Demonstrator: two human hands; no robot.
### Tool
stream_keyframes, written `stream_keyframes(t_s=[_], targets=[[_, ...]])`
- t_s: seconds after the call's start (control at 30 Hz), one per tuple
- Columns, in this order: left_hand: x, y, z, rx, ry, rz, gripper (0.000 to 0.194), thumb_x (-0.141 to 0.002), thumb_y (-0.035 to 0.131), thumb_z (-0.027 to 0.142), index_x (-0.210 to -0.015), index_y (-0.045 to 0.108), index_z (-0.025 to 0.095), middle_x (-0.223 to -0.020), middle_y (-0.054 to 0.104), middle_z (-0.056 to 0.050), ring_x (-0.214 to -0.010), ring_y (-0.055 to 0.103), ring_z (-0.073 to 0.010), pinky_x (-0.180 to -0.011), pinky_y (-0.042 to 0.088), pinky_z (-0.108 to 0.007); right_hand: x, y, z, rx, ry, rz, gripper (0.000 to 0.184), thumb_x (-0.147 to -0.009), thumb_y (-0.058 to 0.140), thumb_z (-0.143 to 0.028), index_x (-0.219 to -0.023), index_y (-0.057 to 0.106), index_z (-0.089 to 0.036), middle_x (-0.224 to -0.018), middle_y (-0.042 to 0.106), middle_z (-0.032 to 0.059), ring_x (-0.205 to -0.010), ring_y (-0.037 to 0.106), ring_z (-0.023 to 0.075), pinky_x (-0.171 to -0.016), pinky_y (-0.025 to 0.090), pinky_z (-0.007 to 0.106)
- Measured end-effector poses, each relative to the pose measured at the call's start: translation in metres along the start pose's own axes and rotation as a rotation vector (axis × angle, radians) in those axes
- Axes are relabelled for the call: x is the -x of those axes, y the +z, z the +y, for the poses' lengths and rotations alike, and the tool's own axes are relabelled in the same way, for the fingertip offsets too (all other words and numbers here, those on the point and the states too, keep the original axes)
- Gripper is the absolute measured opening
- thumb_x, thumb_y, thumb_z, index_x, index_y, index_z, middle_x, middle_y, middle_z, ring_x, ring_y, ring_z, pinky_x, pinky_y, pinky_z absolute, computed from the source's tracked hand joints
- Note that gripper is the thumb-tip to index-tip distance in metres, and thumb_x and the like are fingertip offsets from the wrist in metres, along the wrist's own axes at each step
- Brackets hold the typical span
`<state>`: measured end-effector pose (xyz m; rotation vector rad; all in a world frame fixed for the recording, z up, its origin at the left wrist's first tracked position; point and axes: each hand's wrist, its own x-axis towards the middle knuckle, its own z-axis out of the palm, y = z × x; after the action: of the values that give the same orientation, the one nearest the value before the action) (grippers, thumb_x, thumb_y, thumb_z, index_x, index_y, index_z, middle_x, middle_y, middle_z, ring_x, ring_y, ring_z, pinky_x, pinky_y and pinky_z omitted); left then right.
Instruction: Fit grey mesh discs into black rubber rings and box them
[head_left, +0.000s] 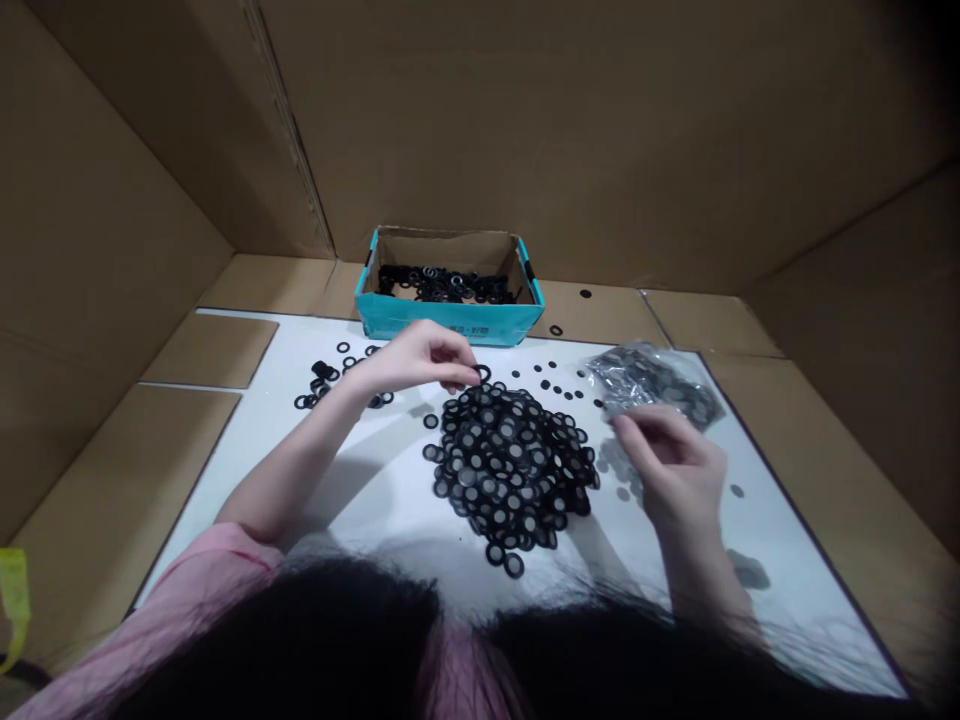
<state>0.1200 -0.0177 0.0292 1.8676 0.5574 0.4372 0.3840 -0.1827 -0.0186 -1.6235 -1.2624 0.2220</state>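
My left hand (433,358) pinches a black ring (484,374) by its edge, over the back of a large pile of black rings with grey centres (517,465). My right hand (671,455) is closed, thumb against fingers, to the right of the pile and at the near side of a clear plastic bag (649,380) of grey and dark discs. Whatever its fingertips hold is too small to make out. Small black discs (557,390) lie scattered between the pile and the bag.
A turquoise cardboard box (450,318) with many black rings inside stands at the back. Loose black rings (349,363) lie left, partly behind my left forearm. Grey discs (623,494) lie near my right hand. Cardboard walls (562,130) enclose the white table surface (375,520).
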Motion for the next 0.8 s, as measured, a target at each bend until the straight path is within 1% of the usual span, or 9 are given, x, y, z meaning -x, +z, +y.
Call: stream_keyframes(t_s=[0.07, 0.1, 0.13, 0.2, 0.23, 0.37, 0.6, 0.8], targets=[[0.001, 0.009, 0.006, 0.073, 0.015, -0.035, 0.024, -0.076, 0.069, 0.033, -0.073, 0.066, 0.009, -0.063, 0.065, -0.003, -0.057, 0.062, -0.0099, -0.055, 0.05, -0.018, -0.004, 0.018, -0.028, -0.074, -0.078, -0.074, 0.014, -0.079, 0.067, -0.031, -0.07, 0.061, -0.022, -0.074, 0.061, 0.0017, -0.071, 0.056, 0.0159, -0.061, 0.045, 0.031], [0.002, 0.012, 0.01, 0.102, 0.022, -0.05, 0.024, -0.075, 0.07, 0.032, -0.073, 0.066, 0.009, -0.063, 0.065, -0.003, -0.057, 0.062, -0.0095, -0.054, 0.05, -0.017, -0.005, 0.026, -0.041, -0.137, -0.164, -0.14, 0.011, -0.081, 0.065, -0.025, -0.071, 0.061, -0.022, -0.072, 0.06, 0.0011, -0.07, 0.055, 0.015, -0.062, 0.044, 0.03], [0.003, 0.015, 0.013, 0.134, 0.03, -0.063, 0.023, -0.075, 0.071, 0.031, -0.073, 0.066, 0.009, -0.063, 0.065, -0.003, -0.057, 0.062, -0.0092, -0.053, 0.049, -0.016, -0.006, 0.032, -0.052, -0.177, -0.229, -0.176, 0.011, -0.082, 0.063, -0.02, -0.072, 0.06, -0.022, -0.072, 0.059, 0.0005, -0.07, 0.055, 0.0142, -0.064, 0.045, 0.03], [0.006, 0.017, 0.019, 0.217, 0.045, -0.082, 0.021, -0.075, 0.072, 0.028, -0.072, 0.066, 0.008, -0.062, 0.064, -0.002, -0.057, 0.061, -0.0082, -0.054, 0.049, -0.015, -0.009, 0.042, -0.069, -0.217, -0.334, -0.219, 0.012, -0.082, 0.063, -0.013, -0.074, 0.059, -0.022, -0.072, 0.058, -0.0004, -0.07, 0.054, 0.0132, -0.065, 0.044, 0.03], [0.008, 0.018, 0.022, 0.261, 0.051, -0.086, 0.019, -0.074, 0.073, 0.026, -0.071, 0.066, 0.008, -0.062, 0.064, -0.002, -0.057, 0.061, -0.0077, -0.054, 0.049, -0.015, -0.01, 0.045, -0.075, -0.225, -0.364, -0.223, 0.013, -0.081, 0.063, -0.011, -0.074, 0.058, -0.022, -0.073, 0.057, -0.0007, -0.07, 0.054, 0.0128, -0.065, 0.044, 0.029], [0.013, 0.017, 0.028, 0.367, 0.048, -0.087, 0.014, -0.074, 0.074, 0.02, -0.071, 0.067, 0.008, -0.062, 0.064, -0.001, -0.056, 0.061, -0.007, -0.055, 0.049, -0.014, -0.013, 0.053, -0.082, -0.223, -0.397, -0.197, 0.015, -0.079, 0.064, -0.009, -0.075, 0.058, -0.022, -0.074, 0.057, -0.0005, -0.071, 0.054, 0.0127, -0.065, 0.044, 0.029], [0.014, 0.018, 0.03, 0.398, 0.07, -0.083, 0.014, -0.076, 0.073, 0.019, -0.072, 0.066, 0.008, -0.062, 0.063, 0.0, -0.056, 0.061, -0.0067, -0.055, 0.05, -0.014, -0.015, 0.054, -0.085, -0.176, -0.449, -0.173, 0.015, -0.079, 0.065, -0.008, -0.075, 0.058, -0.021, -0.074, 0.057, -0.0007, -0.069, 0.055, 0.012, -0.063, 0.045, 0.028], [0.013, 0.02, 0.029, 0.334, 0.075, -0.043, 0.018, -0.076, 0.074, 0.023, -0.073, 0.067, 0.008, -0.063, 0.063, -0.001, -0.057, 0.061, -0.0066, -0.055, 0.05, -0.014, -0.017, 0.054, -0.089, -0.004, -0.607, -0.091, 0.014, -0.079, 0.066, -0.01, -0.076, 0.058, -0.021, -0.072, 0.056, 0.0001, -0.066, 0.055, 0.0122, -0.059, 0.044, 0.027]])
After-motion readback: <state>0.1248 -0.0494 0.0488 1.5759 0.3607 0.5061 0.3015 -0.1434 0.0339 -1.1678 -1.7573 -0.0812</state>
